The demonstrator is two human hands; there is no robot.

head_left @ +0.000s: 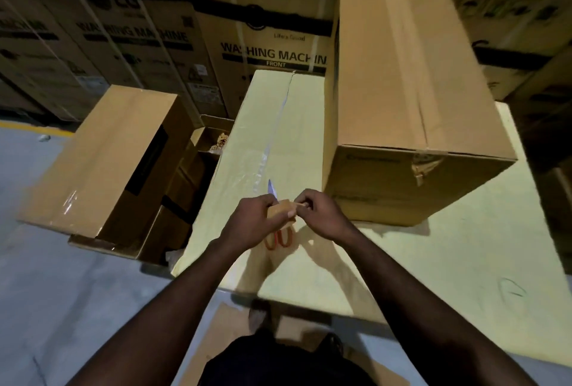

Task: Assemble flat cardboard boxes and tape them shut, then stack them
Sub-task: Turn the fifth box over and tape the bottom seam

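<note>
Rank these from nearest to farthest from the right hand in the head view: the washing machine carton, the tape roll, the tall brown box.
1. Tape roll: pinched by the right hand, just to its left.
2. Tall brown box: standing right behind the hand, slightly to its right.
3. Washing machine carton: far back, in the stacked row.

We counted two hands, the left hand (252, 226) and the right hand (325, 215). We counted one roll of tape (280, 211), one pair of scissors (281, 238), and two closed boxes, the left brown box (102, 153) and the right brown box (411, 82).
</note>
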